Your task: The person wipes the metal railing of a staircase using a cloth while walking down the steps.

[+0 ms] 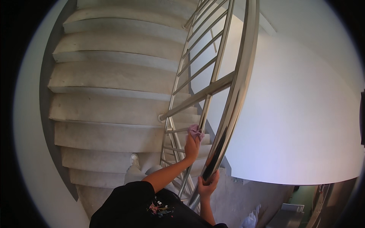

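My left hand (192,148) holds a crumpled pink cloth (195,131) against a thin metal bar (206,109) of the stair railing, just below the handrail. The cloth hides part of that bar. Lower down, my right hand (208,185) is wrapped around the thick, shiny metal handrail (242,91), with fingers and thumb on opposite sides of the tube. A sturdier metal post (196,99) runs from the handrail to a round base fitting (161,118) at the side of the steps.
Concrete steps (111,107) rise ahead, bordered on the left by a grey skirting (45,114). My shoe (135,160) rests on a lower step. Past the railing are a white wall (291,119), another flight (196,118) and, far below, a white plastic bag (251,218).
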A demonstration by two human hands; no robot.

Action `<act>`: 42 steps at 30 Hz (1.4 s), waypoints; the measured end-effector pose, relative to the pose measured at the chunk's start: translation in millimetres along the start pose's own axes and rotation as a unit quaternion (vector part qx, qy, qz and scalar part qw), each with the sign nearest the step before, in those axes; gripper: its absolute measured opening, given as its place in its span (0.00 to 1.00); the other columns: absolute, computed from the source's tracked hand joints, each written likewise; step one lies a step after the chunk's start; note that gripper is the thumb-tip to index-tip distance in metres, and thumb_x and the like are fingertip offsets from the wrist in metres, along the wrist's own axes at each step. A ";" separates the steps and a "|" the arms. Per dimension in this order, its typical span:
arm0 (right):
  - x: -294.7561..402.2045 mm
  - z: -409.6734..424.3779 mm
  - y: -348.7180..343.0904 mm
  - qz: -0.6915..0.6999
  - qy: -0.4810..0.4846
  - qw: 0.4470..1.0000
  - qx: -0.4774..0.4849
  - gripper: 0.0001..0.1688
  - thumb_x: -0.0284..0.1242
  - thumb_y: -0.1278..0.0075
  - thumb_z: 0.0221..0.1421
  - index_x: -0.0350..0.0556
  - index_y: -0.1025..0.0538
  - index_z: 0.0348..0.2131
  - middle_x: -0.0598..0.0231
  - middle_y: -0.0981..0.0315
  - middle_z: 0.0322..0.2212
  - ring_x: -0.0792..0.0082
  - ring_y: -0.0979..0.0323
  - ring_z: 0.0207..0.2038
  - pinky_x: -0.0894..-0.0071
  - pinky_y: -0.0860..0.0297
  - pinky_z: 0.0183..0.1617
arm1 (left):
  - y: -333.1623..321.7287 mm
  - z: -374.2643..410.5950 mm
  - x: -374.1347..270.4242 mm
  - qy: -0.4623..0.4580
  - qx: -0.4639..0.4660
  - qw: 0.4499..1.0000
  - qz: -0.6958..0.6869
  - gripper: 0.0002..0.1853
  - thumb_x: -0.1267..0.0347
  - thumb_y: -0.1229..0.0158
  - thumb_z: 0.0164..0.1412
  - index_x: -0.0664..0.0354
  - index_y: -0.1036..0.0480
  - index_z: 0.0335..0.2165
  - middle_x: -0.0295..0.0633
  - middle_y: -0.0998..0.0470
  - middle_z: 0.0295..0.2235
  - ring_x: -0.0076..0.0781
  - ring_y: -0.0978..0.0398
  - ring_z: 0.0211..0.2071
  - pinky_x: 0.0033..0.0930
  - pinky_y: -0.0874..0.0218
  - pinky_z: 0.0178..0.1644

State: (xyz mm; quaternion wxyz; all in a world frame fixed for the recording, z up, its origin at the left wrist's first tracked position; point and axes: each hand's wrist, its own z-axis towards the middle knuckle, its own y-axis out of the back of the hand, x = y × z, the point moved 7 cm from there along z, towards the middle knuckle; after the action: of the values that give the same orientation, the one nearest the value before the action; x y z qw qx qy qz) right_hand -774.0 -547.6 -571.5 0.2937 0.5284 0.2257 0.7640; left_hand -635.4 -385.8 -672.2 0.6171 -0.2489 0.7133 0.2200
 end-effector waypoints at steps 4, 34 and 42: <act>4.2 0.2 1.8 -0.012 0.007 1.000 0.003 0.54 0.21 0.36 0.42 0.33 0.49 0.62 0.43 0.45 0.58 0.52 0.45 0.63 0.63 0.44 0.64 | 3.7 -24.7 13.8 0.092 0.063 0.993 0.023 0.22 0.54 0.60 0.67 0.63 0.37 0.46 0.61 0.23 0.33 0.66 0.26 0.35 0.56 0.35 0.36; 78.7 58.7 22.6 -0.066 0.084 0.994 0.025 0.44 0.33 0.45 0.50 0.37 0.46 0.60 0.45 0.48 0.59 0.49 0.47 0.62 0.53 0.46 0.64 | 22.8 130.2 -190.9 -0.151 0.058 0.966 -0.202 0.18 0.61 0.61 0.71 0.63 0.34 0.47 0.46 0.27 0.38 0.33 0.30 0.38 0.35 0.40 0.44; 121.8 176.7 -16.3 -0.019 -0.008 0.999 0.025 0.52 0.27 0.40 0.45 0.38 0.50 0.64 0.44 0.48 0.60 0.47 0.45 0.61 0.57 0.44 0.63 | -27.9 192.8 -228.1 -0.248 0.024 0.952 -0.177 0.14 0.65 0.58 0.68 0.64 0.32 0.33 0.50 0.26 0.31 0.44 0.29 0.33 0.37 0.39 0.39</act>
State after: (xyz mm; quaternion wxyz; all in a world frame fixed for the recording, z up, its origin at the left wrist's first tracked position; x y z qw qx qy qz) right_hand -637.3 -446.0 -440.0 0.2970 0.5368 0.2525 0.7482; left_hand -443.2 -268.8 -473.9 0.8097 -0.2932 0.4873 0.1449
